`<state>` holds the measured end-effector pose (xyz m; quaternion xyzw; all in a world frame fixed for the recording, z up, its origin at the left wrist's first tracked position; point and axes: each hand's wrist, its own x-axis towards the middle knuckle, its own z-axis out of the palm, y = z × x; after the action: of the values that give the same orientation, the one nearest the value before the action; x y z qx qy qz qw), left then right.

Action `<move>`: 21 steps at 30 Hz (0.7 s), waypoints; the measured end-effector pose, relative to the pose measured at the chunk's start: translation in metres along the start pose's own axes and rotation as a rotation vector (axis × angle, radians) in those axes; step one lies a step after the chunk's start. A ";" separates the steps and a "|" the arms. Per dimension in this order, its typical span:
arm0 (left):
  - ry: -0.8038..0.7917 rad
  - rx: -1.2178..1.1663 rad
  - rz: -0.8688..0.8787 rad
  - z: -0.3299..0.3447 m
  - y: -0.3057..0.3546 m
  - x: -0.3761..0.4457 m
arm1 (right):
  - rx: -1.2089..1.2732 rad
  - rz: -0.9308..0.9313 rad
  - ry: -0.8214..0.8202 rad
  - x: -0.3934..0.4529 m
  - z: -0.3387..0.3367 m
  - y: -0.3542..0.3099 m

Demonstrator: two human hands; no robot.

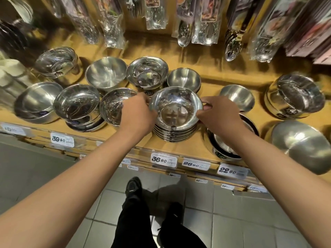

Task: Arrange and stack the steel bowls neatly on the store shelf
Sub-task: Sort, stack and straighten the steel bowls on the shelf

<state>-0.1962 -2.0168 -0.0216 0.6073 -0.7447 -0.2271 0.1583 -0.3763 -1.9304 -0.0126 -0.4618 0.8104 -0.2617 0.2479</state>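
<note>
A stack of several shiny steel bowls (174, 111) stands near the front middle of the wooden shelf (211, 81). My left hand (138, 113) grips the top bowl's left rim, and my right hand (217, 115) pinches its right rim. Just left of my left hand sits another steel bowl (112, 106), partly hidden by that hand. Behind the stack stand a wrapped bowl stack (146, 74) and a smaller matte bowl (183, 79).
More bowls fill the shelf: stacks at the left (77, 104), a matte bowl (237, 97) and a black-rimmed bowl (231, 145) at the right, an upturned bowl (302, 145) far right. Packaged spoons (202, 24) hang above. Price tags (163, 159) line the shelf edge.
</note>
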 end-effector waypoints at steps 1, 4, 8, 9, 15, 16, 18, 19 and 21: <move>-0.004 0.015 -0.002 0.000 0.000 0.000 | -0.003 0.000 0.004 0.000 0.001 0.000; -0.022 0.031 -0.014 0.000 0.000 0.000 | 0.002 0.017 0.000 0.000 0.002 0.001; -0.036 -0.003 -0.011 -0.010 0.001 -0.003 | 0.018 0.027 0.034 0.001 -0.001 -0.003; -0.023 -0.018 -0.013 -0.017 0.000 -0.003 | 0.023 0.028 0.061 0.003 -0.003 -0.005; 0.024 -0.139 -0.115 -0.081 -0.026 0.002 | 0.140 -0.145 0.083 0.032 -0.011 -0.042; 0.041 -0.143 -0.131 -0.093 -0.033 0.003 | 0.158 -0.176 0.060 0.038 -0.007 -0.051; 0.084 -0.168 -0.167 -0.113 -0.048 0.006 | 0.158 -0.193 -0.006 0.055 0.005 -0.067; 0.100 -0.194 -0.183 -0.121 -0.057 0.008 | 0.133 -0.170 -0.031 0.065 0.013 -0.074; 0.129 -0.230 -0.195 -0.131 -0.076 0.012 | 0.075 -0.112 -0.060 0.086 0.029 -0.082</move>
<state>-0.0681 -2.0601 0.0485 0.6680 -0.6395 -0.2858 0.2514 -0.3458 -2.0478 0.0061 -0.5044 0.7651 -0.2915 0.2742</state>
